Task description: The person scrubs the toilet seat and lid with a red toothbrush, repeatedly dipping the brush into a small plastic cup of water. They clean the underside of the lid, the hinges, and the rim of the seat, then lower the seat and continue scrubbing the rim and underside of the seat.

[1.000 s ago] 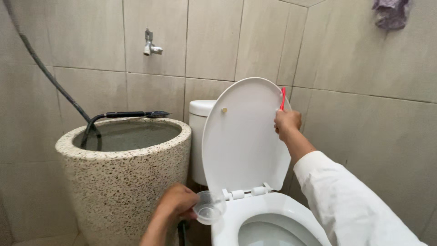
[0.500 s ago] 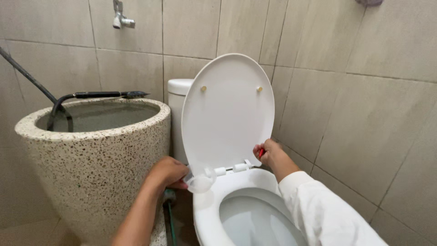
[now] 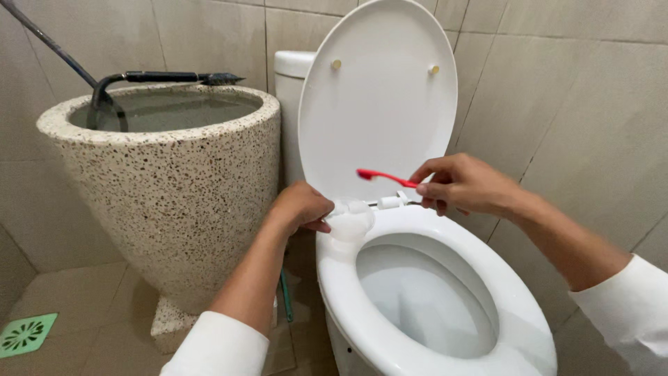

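My right hand (image 3: 465, 185) pinches a red toothbrush (image 3: 385, 177) by its handle, with the brush head pointing left just above the lid hinges. My left hand (image 3: 299, 208) holds a small clear plastic cup (image 3: 350, 221) against the back left of the white toilet seat (image 3: 431, 299). The brush head hangs a little above and to the right of the cup. The white toilet lid (image 3: 379, 104) stands upright behind both hands, leaning on the cistern (image 3: 291, 90). Both arms wear white sleeves.
A speckled stone water basin (image 3: 170, 174) full of water stands left of the toilet, with a dark hose (image 3: 118, 80) hanging into it. Beige tiled walls close in behind and to the right. A green floor drain (image 3: 26, 333) lies at the bottom left.
My right hand has come down from the lid's edge to the hinge area and turned the toothbrush to point left. The left hand with the cup stays at the seat's back. The view has tilted down.
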